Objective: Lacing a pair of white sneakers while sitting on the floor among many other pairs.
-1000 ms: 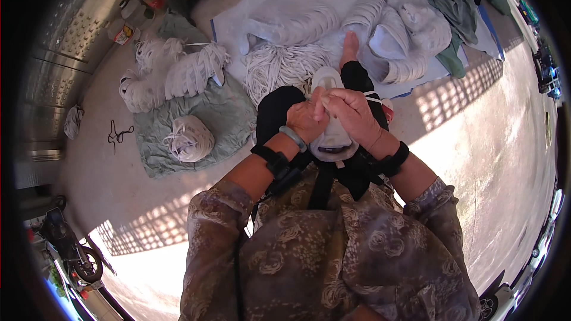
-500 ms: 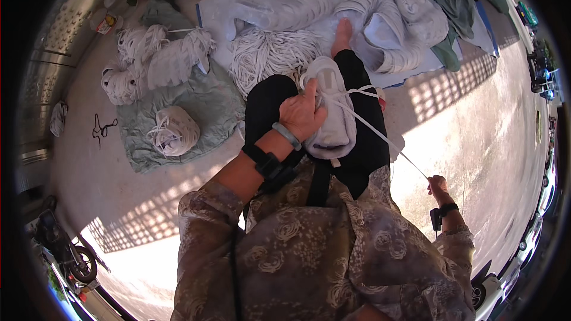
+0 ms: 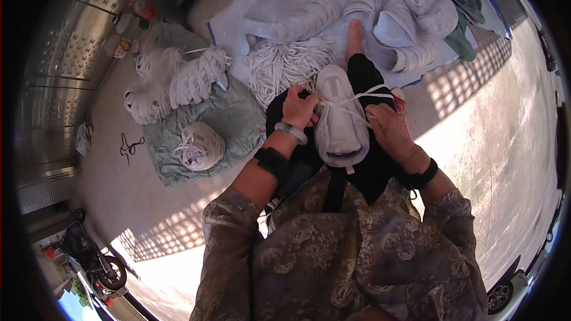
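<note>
A white shoe upper [image 3: 338,116] lies on my lap, over black trousers, toe pointing away. A white lace [image 3: 357,96] runs across its top. My left hand [image 3: 299,108] grips the shoe's left side near the lacing, with a pale bangle on the wrist. My right hand [image 3: 389,131] rests against the shoe's right side and pinches the lace end. My bare foot [image 3: 354,38] stretches out onto a pale sheet ahead.
A heap of loose white laces [image 3: 282,65] lies just beyond my knees on a pale sheet [image 3: 238,24]. Stacked white shoe uppers [image 3: 410,18] sit at the far right, more [image 3: 172,80] on a green cloth [image 3: 229,125] at left. Black scissors [image 3: 128,144] lie on the concrete. A metal shutter [image 3: 65,65] stands at left.
My right hand, which had pulled the lace far out to the lower right, has come back to the shoe's right side. The shoe now lies flatter on my lap.
</note>
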{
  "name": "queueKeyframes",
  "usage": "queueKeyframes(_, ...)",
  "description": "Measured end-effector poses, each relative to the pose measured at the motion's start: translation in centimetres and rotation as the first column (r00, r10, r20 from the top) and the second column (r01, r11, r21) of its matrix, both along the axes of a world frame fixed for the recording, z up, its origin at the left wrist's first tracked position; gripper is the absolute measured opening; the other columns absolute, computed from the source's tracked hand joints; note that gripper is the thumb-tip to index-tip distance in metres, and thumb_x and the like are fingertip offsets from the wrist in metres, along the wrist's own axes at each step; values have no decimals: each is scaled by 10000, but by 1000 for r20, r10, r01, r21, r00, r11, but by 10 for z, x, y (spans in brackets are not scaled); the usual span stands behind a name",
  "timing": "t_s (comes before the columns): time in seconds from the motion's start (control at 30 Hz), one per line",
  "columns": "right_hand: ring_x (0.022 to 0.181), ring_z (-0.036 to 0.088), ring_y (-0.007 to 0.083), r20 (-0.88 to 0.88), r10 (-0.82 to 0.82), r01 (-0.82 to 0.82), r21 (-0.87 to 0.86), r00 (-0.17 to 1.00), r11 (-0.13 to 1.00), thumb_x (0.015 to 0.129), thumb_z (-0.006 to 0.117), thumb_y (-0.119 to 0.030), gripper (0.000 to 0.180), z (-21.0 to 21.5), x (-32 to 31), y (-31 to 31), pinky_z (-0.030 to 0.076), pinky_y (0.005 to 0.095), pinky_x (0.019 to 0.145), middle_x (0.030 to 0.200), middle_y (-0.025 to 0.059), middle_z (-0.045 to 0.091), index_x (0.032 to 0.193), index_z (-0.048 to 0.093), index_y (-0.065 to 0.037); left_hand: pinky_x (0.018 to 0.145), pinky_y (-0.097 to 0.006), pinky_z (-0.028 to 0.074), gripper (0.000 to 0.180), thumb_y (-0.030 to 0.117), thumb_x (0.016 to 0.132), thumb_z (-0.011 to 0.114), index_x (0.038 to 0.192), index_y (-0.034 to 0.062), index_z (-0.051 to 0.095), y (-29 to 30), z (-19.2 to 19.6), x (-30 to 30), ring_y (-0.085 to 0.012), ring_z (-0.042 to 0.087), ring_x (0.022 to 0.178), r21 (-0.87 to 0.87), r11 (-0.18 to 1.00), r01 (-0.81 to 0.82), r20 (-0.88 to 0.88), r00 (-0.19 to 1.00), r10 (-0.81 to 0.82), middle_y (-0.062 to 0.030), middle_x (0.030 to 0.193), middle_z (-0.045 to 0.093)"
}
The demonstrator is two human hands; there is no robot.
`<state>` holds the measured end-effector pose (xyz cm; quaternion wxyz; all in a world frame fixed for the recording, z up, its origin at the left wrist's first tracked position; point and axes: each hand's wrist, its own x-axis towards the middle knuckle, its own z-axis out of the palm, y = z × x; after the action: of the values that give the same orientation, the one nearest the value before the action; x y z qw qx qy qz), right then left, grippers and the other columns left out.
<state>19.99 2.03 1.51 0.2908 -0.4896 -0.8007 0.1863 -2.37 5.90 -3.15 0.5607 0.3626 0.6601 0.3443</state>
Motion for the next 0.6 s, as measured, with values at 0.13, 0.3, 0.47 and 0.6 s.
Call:
queueKeyframes(0.13, 783, 571, 349, 95, 18, 2, -205, 995, 979, 813, 500, -89, 176, -6, -3, -7, 450, 393, 657, 844, 177, 585, 966, 528, -8, 362, -254, 369, 597, 69, 698, 610, 1207, -27, 314, 7, -3, -1, -156, 512, 465, -178, 978, -112, 240, 959, 154, -103, 726, 551)
queueKeyframes(0.3, 757, 572, 348, 38, -31, 39, -238, 999, 971, 814, 503, -141, 153, -12, -2, -10, 446, 413, 647, 806, 173, 587, 900, 533, -18, 402, -260, 364, 642, 3, 665, 601, 1227, -30, 292, 13, -10, -4, -149, 492, 483, -198, 959, -202, 422, 866, 270, -82, 706, 535)
queueKeyframes(0.47, 720, 570, 355, -14, -80, 72, -315, 997, 946, 816, 502, -180, 151, -14, 1, -7, 437, 435, 634, 746, 179, 585, 809, 531, -32, 437, -262, 392, 504, 7, 680, 553, 1170, 9, 434, 20, -8, -12, -140, 499, 499, -157, 985, -71, 265, 958, 111, -53, 716, 534)
queueKeyframes(0.6, 701, 563, 364, 1, -77, 73, -342, 997, 937, 817, 502, -196, 163, -14, 2, -7, 432, 440, 624, 713, 176, 572, 786, 534, -40, 433, -255, 419, 407, 22, 698, 524, 1105, 42, 517, 24, -9, -8, -133, 534, 518, 107, 982, 155, -156, 978, -137, -59, 738, 566)
